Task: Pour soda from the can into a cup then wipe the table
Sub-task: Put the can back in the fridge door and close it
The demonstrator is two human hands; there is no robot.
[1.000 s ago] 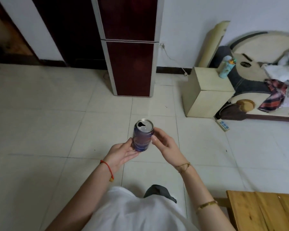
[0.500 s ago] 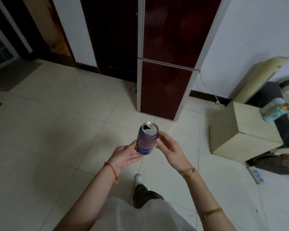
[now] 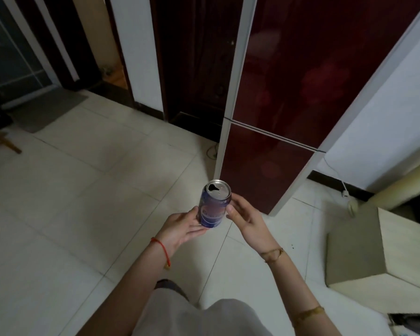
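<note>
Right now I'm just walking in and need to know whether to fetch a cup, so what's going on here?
A person stands on the tiled floor holding a blue soda can between both hands, the left hand cradling its lower side and the right hand against its other side. The can is upright and already open at the top. No cup or table is in view, so pouring hasn't begun. A dark red fridge stands just ahead.

Pale floor tiles point(image 3: 83, 190) fill the lower frame; a dark red refrigerator point(image 3: 289, 105) stands upper center against white walls point(image 3: 386, 112), a beige cabinet point(image 3: 364, 258) at right.
</note>
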